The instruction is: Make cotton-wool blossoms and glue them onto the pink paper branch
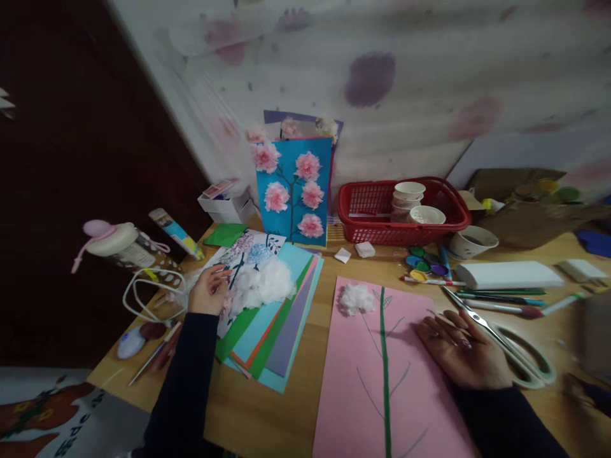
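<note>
A pink paper sheet with a green stem strip and drawn branches lies in front of me. My right hand rests flat on its right edge, fingers stretched out, holding nothing. A small cotton tuft sits at the sheet's top. My left hand reaches to the left, fingers curled at the edge of a larger cotton pile that lies on a stack of coloured papers; whether it grips cotton I cannot make out.
Scissors lie just right of my right hand. A red basket with paper cups stands at the back. A blue flower picture leans on the wall. Markers, paint lids, a white box, a bottle and a cable surround.
</note>
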A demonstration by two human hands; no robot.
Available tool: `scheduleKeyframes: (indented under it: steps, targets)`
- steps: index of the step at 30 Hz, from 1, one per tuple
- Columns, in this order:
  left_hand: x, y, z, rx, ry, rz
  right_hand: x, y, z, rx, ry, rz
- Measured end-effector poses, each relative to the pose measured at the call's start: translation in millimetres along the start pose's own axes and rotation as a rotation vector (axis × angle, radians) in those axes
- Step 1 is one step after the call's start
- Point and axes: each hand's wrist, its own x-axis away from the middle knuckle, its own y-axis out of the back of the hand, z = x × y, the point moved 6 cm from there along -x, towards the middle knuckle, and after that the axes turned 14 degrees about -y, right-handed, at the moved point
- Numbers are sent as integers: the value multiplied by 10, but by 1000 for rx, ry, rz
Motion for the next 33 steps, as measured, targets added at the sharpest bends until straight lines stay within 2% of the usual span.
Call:
scheduleKeyframes:
  steps: [3,7,11,16,25,33]
  targets:
    - [152,66,15,-18,21,32,-8,17,11,31,12,-20]
    - [353,40,29,-88,11,88,-13,42,18,29,20,-44]
    - [363,-20,73,-287,-12,177,-5,50,10,17,13,-59]
    - [303,-45,95,-332,-23,208,-7,0,3,30,17,-4]
    - [340,-80,-25,-348,-62,183,-16,20,1,18,-5,-1]
    - [397,-57,-252,-409,-128,69,-25,52,-35,-11,-33,-25]
